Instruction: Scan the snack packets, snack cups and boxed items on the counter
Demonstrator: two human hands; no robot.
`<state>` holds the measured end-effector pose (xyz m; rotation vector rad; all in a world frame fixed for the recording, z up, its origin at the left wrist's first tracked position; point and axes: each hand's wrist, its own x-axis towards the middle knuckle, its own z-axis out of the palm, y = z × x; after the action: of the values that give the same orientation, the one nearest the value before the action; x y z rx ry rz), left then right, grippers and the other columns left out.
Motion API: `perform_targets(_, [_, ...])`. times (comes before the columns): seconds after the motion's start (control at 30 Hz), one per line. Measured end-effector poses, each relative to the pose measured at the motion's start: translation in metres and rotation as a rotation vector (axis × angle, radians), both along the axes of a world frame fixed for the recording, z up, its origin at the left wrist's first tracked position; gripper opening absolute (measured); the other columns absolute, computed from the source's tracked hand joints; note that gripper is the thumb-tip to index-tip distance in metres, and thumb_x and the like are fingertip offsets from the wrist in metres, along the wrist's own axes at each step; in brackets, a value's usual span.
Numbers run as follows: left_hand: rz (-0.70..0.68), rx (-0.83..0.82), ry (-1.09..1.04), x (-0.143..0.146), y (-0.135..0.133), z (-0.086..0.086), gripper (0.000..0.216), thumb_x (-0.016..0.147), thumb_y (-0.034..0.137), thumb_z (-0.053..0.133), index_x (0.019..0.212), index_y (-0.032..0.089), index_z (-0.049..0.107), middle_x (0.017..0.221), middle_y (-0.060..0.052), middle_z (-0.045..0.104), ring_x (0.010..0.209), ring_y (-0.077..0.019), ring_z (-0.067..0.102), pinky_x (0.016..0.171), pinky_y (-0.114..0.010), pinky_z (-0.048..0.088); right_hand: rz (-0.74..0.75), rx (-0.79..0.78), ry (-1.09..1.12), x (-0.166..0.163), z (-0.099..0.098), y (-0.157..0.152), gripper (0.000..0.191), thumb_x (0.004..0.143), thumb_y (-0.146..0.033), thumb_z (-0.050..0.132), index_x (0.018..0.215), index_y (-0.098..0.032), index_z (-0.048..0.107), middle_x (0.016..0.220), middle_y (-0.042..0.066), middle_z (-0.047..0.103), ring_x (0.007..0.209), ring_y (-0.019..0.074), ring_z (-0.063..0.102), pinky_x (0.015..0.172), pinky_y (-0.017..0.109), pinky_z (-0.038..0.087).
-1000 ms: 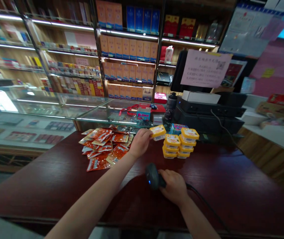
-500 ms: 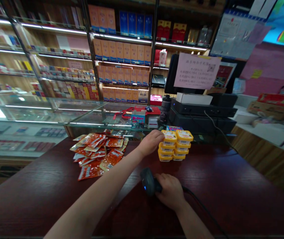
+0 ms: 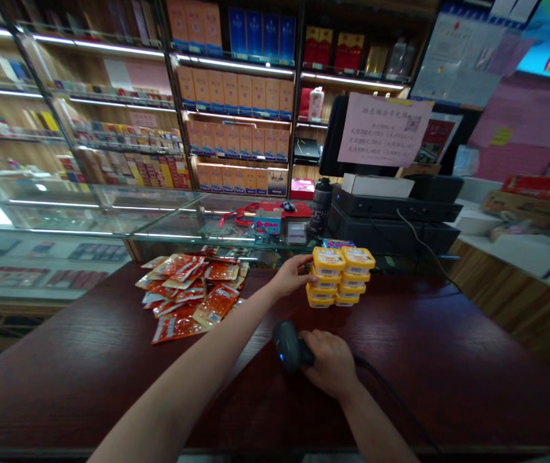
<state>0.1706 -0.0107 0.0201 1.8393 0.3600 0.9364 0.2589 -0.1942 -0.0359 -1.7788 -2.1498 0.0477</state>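
Note:
Several yellow-lidded plastic tubs [image 3: 329,260] stand stacked in two columns on the dark wooden counter [image 3: 400,360]. My left hand [image 3: 294,275] is at the left side of the left column, its thumb and fingers apart. The thumb tip is at the upper tubs' front left corner, and the fingertips are partly hidden beside the top tub. My right hand [image 3: 330,363] is wrapped round the handle of a dark barcode scanner [image 3: 287,347], held low over the counter in front of the tubs. The scanner shows a small blue light, and its cable trails to the lower right.
A heap of orange-red snack packets [image 3: 192,289] lies left of the tubs. Behind are a glass display case [image 3: 168,222], a dark bottle [image 3: 321,206], a small blue box [image 3: 267,222] and a monitor with a pink notice [image 3: 385,132]. Shelves of boxed goods [image 3: 240,93] line the back.
My left hand has drawn slightly left from the top tub, and its thumb now shows apart from the fingers. The tubs and the scanner stay practically where they were.

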Motion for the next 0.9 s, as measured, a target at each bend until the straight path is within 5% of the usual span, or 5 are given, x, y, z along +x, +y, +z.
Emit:
perform_targets(0.27, [0.247, 0.156, 0.100, -0.011, -0.004, -0.014, 0.060, 0.068, 0.030, 0.076, 0.123, 0.019, 0.057, 0.123, -0.013, 0.058, 0.115, -0.0266, 0.053, 0.095, -0.042, 0.045, 0.002, -0.026, -0.006, 0.001, -0.001, 0.000, 0.041, 0.072, -0.023, 0.054, 0.112, -0.020, 0.062, 0.098, 0.006, 0.068, 0.091, 0.0236, 0.061, 0.079, 0.032, 0.041])
perform_targets(0.4, [0.434, 0.329, 0.222, -0.048, -0.009, -0.018, 0.038, 0.075, 0.028, 0.068, 0.111, 0.018, 0.063, 0.108, -0.010, 0.062, 0.102, -0.0219, 0.058, 0.087, -0.037, 0.049, -0.004, -0.041, -0.013, 0.001, 0.000, -0.002, 0.042, 0.072, -0.022, 0.053, 0.114, -0.020, 0.061, 0.101, 0.006, 0.068, 0.092, 0.0230, 0.061, 0.079, 0.031, 0.041])
perform_targets(0.57, [0.801, 0.588, 0.623, -0.114, -0.026, -0.023, 0.010, 0.080, 0.020, 0.058, 0.084, 0.019, 0.067, 0.093, -0.009, 0.061, 0.096, -0.0243, 0.056, 0.089, -0.042, 0.043, 0.003, -0.021, -0.031, 0.002, -0.001, -0.005, 0.038, 0.074, -0.021, 0.053, 0.112, -0.021, 0.061, 0.096, 0.005, 0.068, 0.090, 0.0229, 0.061, 0.076, 0.031, 0.041])
perform_targets(0.73, [1.247, 0.592, 0.832, -0.153, -0.050, -0.035, 0.025, 0.078, 0.034, 0.060, 0.096, 0.018, 0.063, 0.115, -0.016, 0.055, 0.115, -0.0361, 0.044, 0.097, -0.052, 0.032, 0.006, 0.000, -0.046, 0.002, -0.003, -0.006, 0.039, 0.073, -0.020, 0.055, 0.112, -0.021, 0.061, 0.096, 0.006, 0.068, 0.090, 0.0223, 0.061, 0.077, 0.030, 0.041])
perform_targets(0.9, [1.369, 0.548, 0.887, -0.158, -0.053, -0.047, 0.052, 0.067, 0.045, 0.068, 0.106, 0.012, 0.058, 0.137, -0.023, 0.041, 0.131, -0.0412, 0.027, 0.108, -0.056, 0.015, 0.002, 0.021, -0.053, 0.001, -0.005, -0.007, 0.038, 0.075, -0.018, 0.054, 0.112, -0.018, 0.061, 0.095, 0.007, 0.068, 0.089, 0.0224, 0.061, 0.077, 0.030, 0.041])
